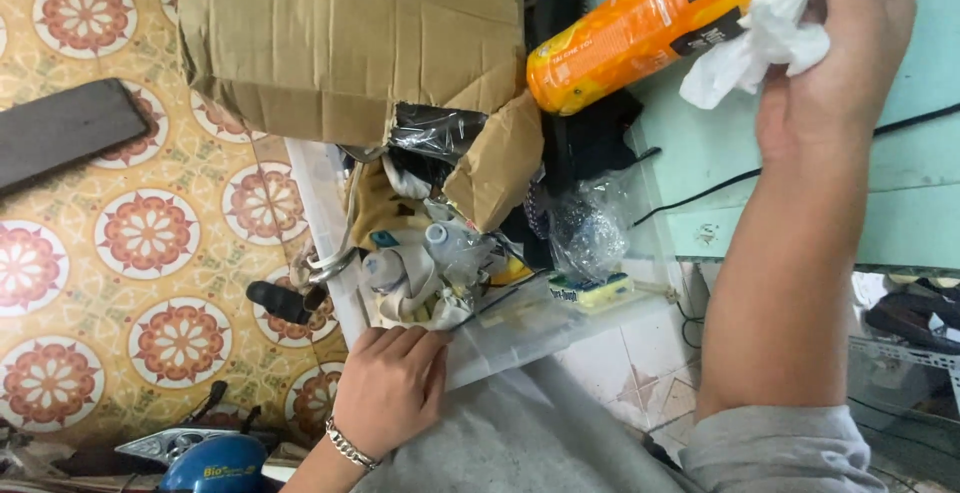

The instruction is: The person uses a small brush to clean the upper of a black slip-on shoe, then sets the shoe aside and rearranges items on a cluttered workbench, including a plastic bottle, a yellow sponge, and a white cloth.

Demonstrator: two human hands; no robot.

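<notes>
I see patterned floor tiles left of the clear bin (pixel 560 328). My left hand (pixel 390 388) rests on its rim, fingers loose. Above it, my right hand (pixel 835 48) grips an orange bottle (pixel 640 28) and tissue (pixel 760 38); cardboard (pixel 350 43) hides much inside.

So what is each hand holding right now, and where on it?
The right hand grips an orange plastic bottle at its top end, with crumpled white tissue. The left hand holds nothing; it rests on the clear plastic bin's rim.

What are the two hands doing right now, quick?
Left hand: open, resting flat on the rim of the clear plastic bin, holding nothing.
Right hand: closed around an orange bottle and a crumpled white tissue.
</notes>
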